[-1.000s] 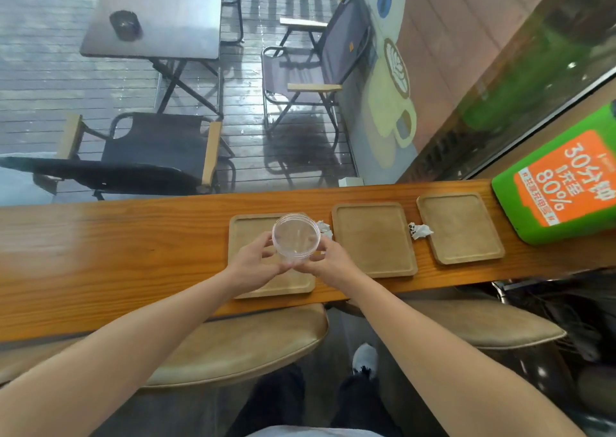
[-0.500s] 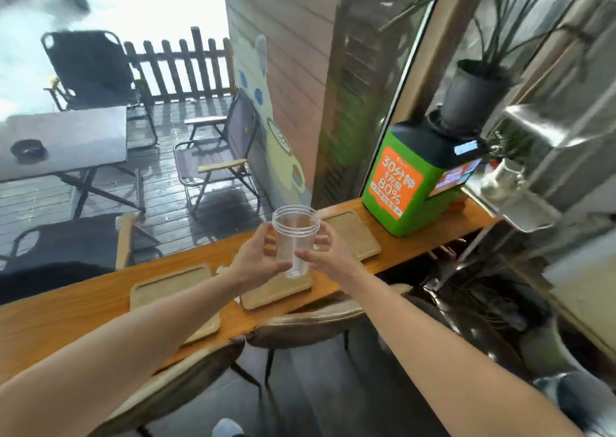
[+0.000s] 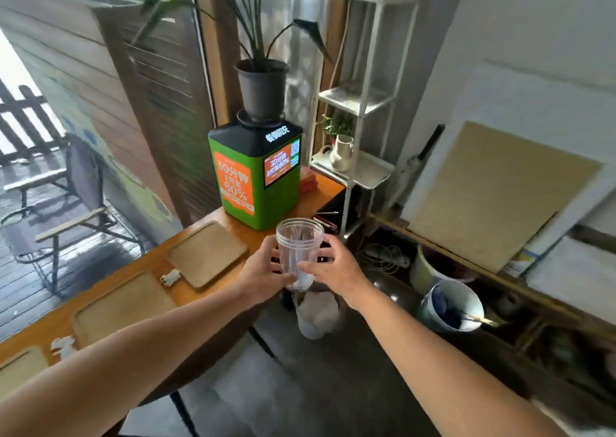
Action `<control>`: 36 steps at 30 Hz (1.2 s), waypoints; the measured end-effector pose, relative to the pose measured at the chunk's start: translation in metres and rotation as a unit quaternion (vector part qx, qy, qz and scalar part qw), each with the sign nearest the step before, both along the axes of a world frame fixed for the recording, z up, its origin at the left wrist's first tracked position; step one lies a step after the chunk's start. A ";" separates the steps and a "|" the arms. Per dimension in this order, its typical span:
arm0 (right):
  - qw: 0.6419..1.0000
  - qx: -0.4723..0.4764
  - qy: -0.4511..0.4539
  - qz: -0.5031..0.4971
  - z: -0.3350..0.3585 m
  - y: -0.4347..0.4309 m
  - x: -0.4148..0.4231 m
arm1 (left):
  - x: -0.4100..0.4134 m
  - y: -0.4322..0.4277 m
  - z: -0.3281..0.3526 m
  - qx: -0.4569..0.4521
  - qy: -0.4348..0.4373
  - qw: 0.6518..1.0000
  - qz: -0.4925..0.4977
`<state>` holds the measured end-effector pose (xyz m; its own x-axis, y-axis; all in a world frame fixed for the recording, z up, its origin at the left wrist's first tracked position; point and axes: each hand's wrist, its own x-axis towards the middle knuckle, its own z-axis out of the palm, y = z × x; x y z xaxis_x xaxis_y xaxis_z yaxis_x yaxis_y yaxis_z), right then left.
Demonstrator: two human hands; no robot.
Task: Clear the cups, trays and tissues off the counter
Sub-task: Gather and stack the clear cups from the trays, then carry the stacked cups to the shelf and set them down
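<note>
Left hand (image 3: 263,274) and right hand (image 3: 330,268) gripping clear cup (image 3: 299,249) upright at frame centre, off desk (image 3: 156,263); trays (image 3: 206,253) and tissues (image 3: 170,276) on desk, lower left.

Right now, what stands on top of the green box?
A black plant pot with long leaves stands on the green box. The pot covers the middle of the box top, so anything beneath it cannot be seen.

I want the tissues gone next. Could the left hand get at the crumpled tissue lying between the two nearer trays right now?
Probably not yet. The left hand and right hand both grip the clear cup, held off the counter's edge. The tissue lies uncovered on the counter, so a freed hand should reach it.
</note>
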<state>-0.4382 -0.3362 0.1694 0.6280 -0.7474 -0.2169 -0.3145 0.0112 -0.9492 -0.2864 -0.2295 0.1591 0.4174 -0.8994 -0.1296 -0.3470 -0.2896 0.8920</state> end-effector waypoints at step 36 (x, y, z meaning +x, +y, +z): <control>0.976 0.007 0.107 -0.191 0.001 -0.300 -0.021 | 0.004 -0.377 -0.011 0.047 -0.017 0.981 -0.190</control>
